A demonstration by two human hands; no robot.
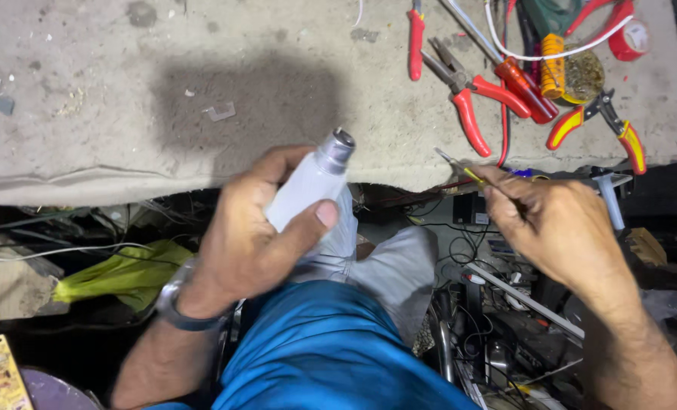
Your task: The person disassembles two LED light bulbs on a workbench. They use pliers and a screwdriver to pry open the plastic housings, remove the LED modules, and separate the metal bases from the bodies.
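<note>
The left hand (251, 231) is raised from a bent forearm with a band at its wrist, fingers curled and thumb pressed across in a closed grip, while the right hand (551, 220) reaches in from the lower right, fingertips pinched tightly together.

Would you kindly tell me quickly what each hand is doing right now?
Left hand: closed around a white bulb, its metal base pointing away.
Right hand: closed on a thin yellow-handled tool.

White bulb (306, 186) tilted, metal cap up; thin yellow-handled tool (460, 167) angled.
</note>
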